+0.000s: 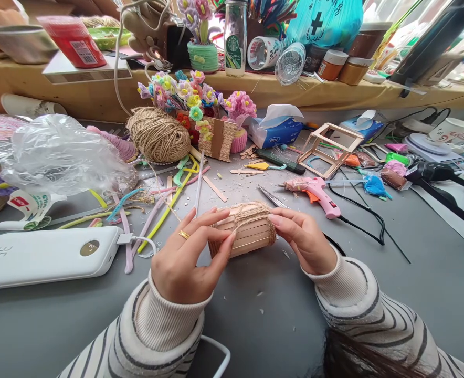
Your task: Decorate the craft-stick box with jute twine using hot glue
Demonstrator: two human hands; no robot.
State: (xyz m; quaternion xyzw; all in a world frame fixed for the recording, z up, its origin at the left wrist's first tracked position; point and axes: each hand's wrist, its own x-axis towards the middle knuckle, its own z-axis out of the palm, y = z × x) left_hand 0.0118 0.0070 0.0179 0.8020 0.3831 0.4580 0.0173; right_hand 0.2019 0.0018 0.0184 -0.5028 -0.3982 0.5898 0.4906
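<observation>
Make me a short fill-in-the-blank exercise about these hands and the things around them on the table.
1. The left hand wears a gold-coloured ____ on one finger.
2. The left hand and the right hand are both on a twine-wrapped piece faced with flat ____ sticks.
3. The body of the glue gun beyond the right hand is mostly ____.
4. The white power bank lies on the person's ____ side.

Missing words: ring; wooden; pink; left.

Bright, pale daylight enters from the far right, probably through a window, bleaching that corner. Glare sparkles on the clear plastic bag (64,152) at left. Shadows on the gray table (267,325) stay soft. The wooden-stick piece (251,240) looks sharp; the left and right edges stretch, and the far-right corner smears.
</observation>
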